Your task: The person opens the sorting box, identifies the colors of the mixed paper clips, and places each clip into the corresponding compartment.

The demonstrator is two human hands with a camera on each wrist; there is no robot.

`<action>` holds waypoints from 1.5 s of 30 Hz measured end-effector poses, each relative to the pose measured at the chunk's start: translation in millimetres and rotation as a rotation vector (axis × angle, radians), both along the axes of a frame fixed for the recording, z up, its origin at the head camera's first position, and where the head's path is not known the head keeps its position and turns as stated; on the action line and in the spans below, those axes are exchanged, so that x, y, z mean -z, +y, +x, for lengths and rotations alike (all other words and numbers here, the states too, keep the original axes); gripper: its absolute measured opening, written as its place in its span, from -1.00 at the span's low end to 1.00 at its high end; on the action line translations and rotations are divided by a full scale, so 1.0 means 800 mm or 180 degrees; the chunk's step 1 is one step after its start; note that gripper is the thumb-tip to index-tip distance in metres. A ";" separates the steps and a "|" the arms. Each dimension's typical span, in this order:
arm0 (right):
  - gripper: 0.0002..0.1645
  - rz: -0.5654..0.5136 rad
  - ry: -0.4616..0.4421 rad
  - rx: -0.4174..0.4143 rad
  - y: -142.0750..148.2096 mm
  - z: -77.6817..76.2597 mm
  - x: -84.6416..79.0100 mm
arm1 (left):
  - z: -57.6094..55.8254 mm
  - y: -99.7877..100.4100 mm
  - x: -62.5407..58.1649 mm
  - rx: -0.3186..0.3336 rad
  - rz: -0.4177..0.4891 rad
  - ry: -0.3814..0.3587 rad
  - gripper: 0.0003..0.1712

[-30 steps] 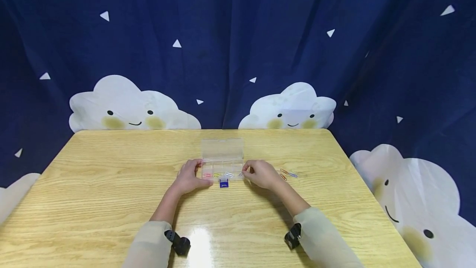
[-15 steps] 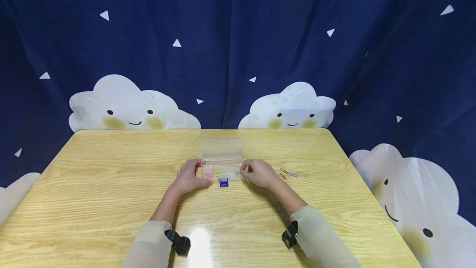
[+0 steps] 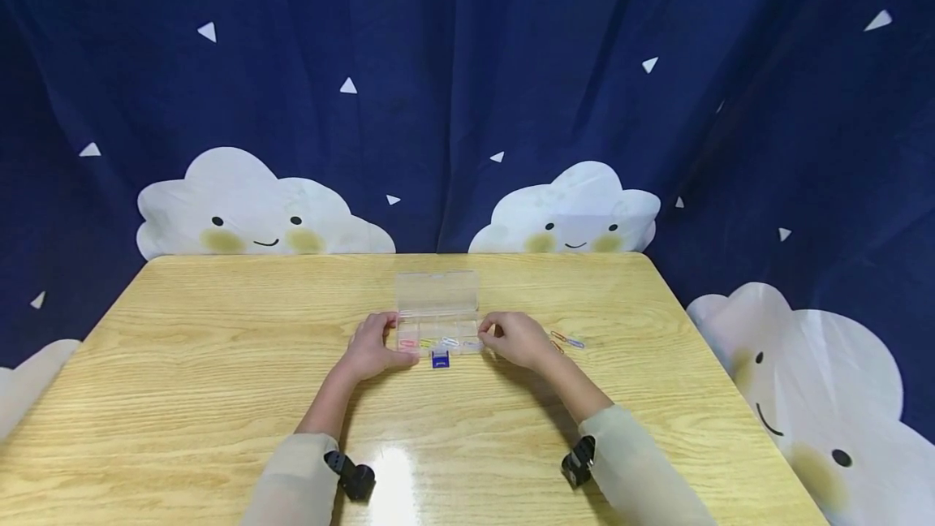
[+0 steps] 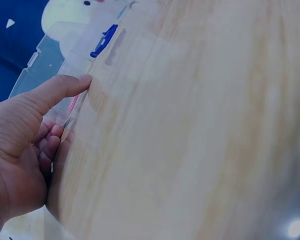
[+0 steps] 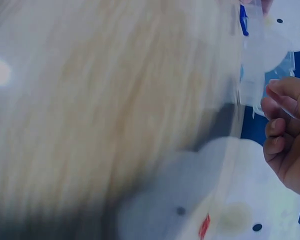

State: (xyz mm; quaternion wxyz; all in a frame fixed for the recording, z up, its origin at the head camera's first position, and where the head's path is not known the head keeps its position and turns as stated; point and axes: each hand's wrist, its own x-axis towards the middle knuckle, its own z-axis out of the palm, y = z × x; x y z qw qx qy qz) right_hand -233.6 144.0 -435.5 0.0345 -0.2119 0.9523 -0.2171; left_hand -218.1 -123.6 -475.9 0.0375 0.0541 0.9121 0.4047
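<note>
A clear compartment box [image 3: 428, 327] stands on the table, its transparent lid [image 3: 437, 292] tipped back. My left hand [image 3: 371, 347] grips the box's left end, thumb along the front wall and fingers at the side. Pink [image 3: 407, 343], yellow [image 3: 427, 342] and white paper clips [image 3: 449, 342] lie in separate front compartments. A bluish paper clip [image 3: 471, 344] is in the rightmost front compartment. Beside that end is my right hand [image 3: 517, 339]; in the right wrist view its thumb and forefinger are apart, with nothing visible between them. A blue latch [image 3: 440, 360] juts from the front.
Right of the right hand, an orange paper clip [image 3: 558, 336] and a blue paper clip [image 3: 575, 343] lie on the wooden table [image 3: 219, 364]. A red paper clip [image 5: 204, 226] shows in the right wrist view. Behind the table hangs a dark blue curtain [image 3: 409, 104] with clouds.
My right hand moved slightly left over the rightmost front compartment, then drew back right, leaving the bluish paper clip there. My left hand has stayed on the box.
</note>
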 end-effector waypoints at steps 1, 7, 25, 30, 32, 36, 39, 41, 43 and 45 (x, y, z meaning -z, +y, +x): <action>-0.88 -0.0008 0.0031 0.0021 0.004 0.000 -0.002 | 0.000 0.000 0.000 -0.0002 0.0007 0.0002 -0.10; -0.83 -0.0013 0.0035 0.0173 0.044 0.000 -0.009 | -0.002 0.000 -0.001 -0.0012 0.0054 0.0021 -0.10; -0.80 0.0011 -0.0170 0.0819 0.166 0.011 0.009 | -0.005 -0.003 0.006 0.0008 0.0077 0.0101 -0.11; -0.81 0.0062 -0.0264 0.0810 0.177 0.015 0.010 | -0.004 -0.002 0.009 -0.0003 0.0032 0.0037 -0.07; -0.82 0.0090 -0.0283 0.0804 0.179 0.016 0.011 | -0.003 -0.002 0.008 -0.0004 0.0037 0.0010 -0.05; -0.84 0.0135 -0.0262 0.0804 0.181 0.016 0.015 | -0.001 -0.001 0.007 0.0002 0.0068 -0.0031 -0.03; -0.86 0.0189 -0.0211 0.0796 0.181 0.015 0.018 | 0.000 0.000 0.006 -0.0008 0.0061 -0.0038 -0.03; -0.86 0.0223 -0.0191 0.0789 0.181 0.014 0.019 | 0.000 0.000 0.006 -0.0014 0.0056 -0.0033 -0.03; -0.86 0.0251 -0.0198 0.0787 0.181 0.013 0.019 | 0.000 0.000 0.005 -0.0012 0.0058 -0.0033 -0.03; -0.86 0.0292 -0.0198 0.0786 0.180 0.012 0.020 | 0.000 0.000 0.004 -0.0006 0.0052 -0.0034 -0.03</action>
